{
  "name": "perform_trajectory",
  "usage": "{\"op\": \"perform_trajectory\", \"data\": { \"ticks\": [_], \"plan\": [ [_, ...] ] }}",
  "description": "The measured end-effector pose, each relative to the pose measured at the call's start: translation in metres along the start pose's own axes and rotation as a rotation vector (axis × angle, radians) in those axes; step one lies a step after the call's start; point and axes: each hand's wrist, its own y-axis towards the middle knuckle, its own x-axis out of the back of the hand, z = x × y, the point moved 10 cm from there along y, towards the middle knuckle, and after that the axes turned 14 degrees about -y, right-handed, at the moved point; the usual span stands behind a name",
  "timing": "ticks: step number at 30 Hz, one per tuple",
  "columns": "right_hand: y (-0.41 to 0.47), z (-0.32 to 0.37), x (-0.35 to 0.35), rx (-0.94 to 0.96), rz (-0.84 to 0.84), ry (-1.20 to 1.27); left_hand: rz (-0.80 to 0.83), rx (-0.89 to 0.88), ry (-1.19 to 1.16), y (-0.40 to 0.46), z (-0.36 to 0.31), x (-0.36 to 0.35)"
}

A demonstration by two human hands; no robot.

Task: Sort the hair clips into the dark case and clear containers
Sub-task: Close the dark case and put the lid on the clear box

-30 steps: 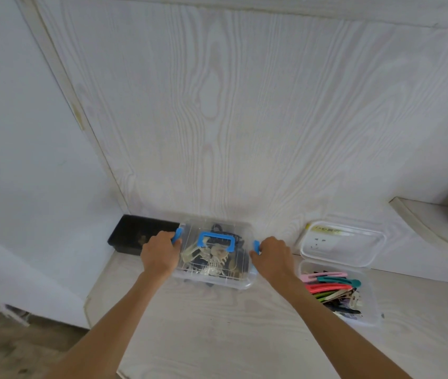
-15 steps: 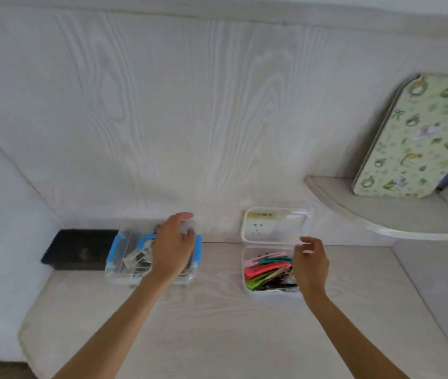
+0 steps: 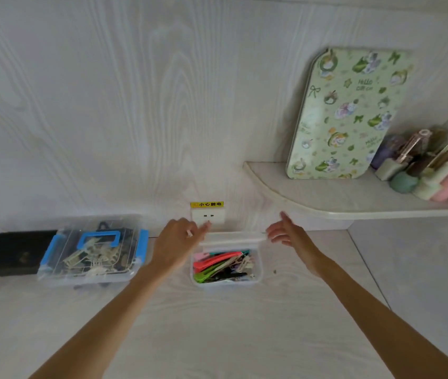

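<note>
Closing step: left hand (image 3: 179,236) at 9 o'clock and right hand (image 3: 285,232) at 3 o'clock flank the hinged lid (image 3: 233,237), fingers apart, gripping nothing; next, press it onto the clear container (image 3: 259,269)

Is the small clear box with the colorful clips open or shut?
Open: the small clear box shows its clips uncovered, its lid raised behind.

Along the back edge of the white wood-grain table (image 3: 217,337) the black rectangular case (image 3: 12,253) sits at the left corner, touching the blue-latched clear plastic box (image 3: 94,253) on its right. Further right, well apart, stands the small open clear container (image 3: 258,269), with colourful hair clips (image 3: 217,265) in it. A green patterned board (image 3: 348,113) leans on the white corner shelf (image 3: 340,198) at the right.
</note>
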Motion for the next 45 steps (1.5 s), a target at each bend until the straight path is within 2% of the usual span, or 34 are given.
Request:
{"op": "perform_trajectory", "data": {
  "ticks": [2,5,8,11,14,17,24,32,34,39,45],
  "plan": [
    [-0.002,-0.01,-0.011,0.084,0.008,-0.36,0.155,-0.1,0.091,-0.016,0.003,-0.026],
    [-0.015,-0.002,-0.058,0.458,0.097,-0.954,0.331,-0.24,0.26,-0.035,0.011,-0.066],
    [-0.022,-0.016,-0.094,0.655,0.095,-1.185,0.403,-0.294,0.421,-0.043,0.027,-0.087],
    [-0.024,-0.023,-0.102,0.681,0.013,-1.245,0.335,-0.355,0.589,-0.048,0.038,-0.09],
    [-0.022,-0.024,-0.105,0.688,0.065,-1.281,0.296,-0.429,0.657,-0.049,0.028,-0.09],
    [-0.024,-0.024,-0.104,0.711,-0.019,-1.359,0.272,-0.539,0.702,-0.051,0.019,-0.092],
    [-0.028,-0.02,-0.104,0.775,-0.137,-1.324,0.251,-0.524,0.691,-0.056,0.011,-0.1],
    [-0.022,-0.008,-0.113,0.724,-0.124,-1.295,0.223,-0.521,0.842,-0.049,0.0,-0.093],
    [-0.013,0.0,-0.127,0.687,-0.09,-1.313,0.198,-0.493,0.864,-0.043,0.002,-0.08],
    [0.002,0.028,-0.168,0.656,-0.05,-1.32,0.206,-0.257,1.013,-0.034,0.036,-0.046],
    [0.009,0.042,-0.197,0.655,-0.029,-1.289,0.132,-0.154,0.925,-0.031,0.049,-0.007]
  ]
}}
